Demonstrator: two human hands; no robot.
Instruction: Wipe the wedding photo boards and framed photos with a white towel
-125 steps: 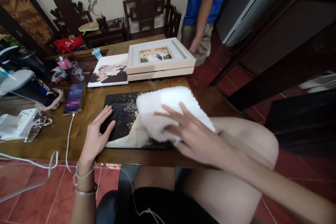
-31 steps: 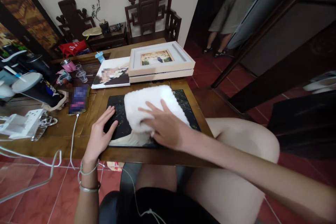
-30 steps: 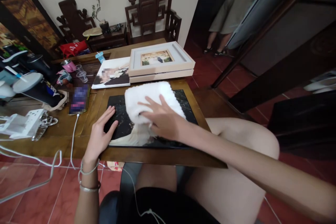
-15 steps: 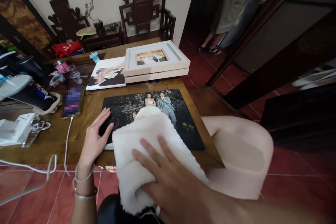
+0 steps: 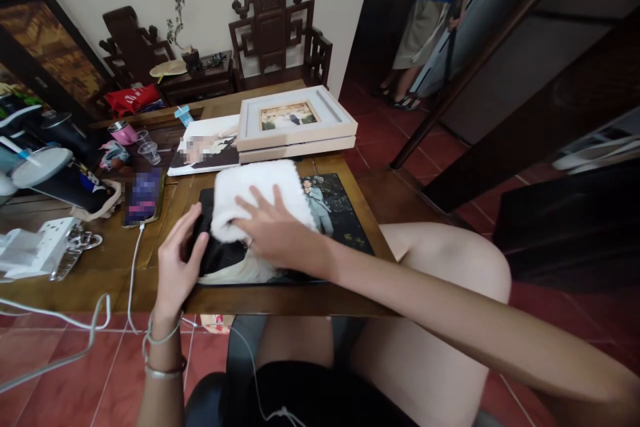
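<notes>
A dark photo panel (image 5: 345, 213) showing a couple in wedding clothes lies flat on the wooden table in front of me. My right hand (image 5: 270, 223) is pressed on a white fluffy cloth (image 5: 255, 180), its fingers spread over the top and the thumb side by the cloth's folded edge. The cloth rests on the panel's upper left part and hides the bride's figure. My left hand (image 5: 180, 257) touches the panel's left edge, fingers stretched along it and thumb apart, with nothing held.
Behind the panel are stacked framed pictures (image 5: 297, 137) and a white-edged photo canvas (image 5: 205, 147). To the left lie a phone (image 5: 144, 197) on a cable, a power strip (image 5: 45, 247), a black tumbler (image 5: 60, 180) and a pink cup (image 5: 123, 133). A person (image 5: 425, 20) stands at the back right.
My right hand has pushed the cloth forward, away from me, from the near table edge onto the panel's upper left. My left hand has stayed at the left edge. The person has shifted slightly.
</notes>
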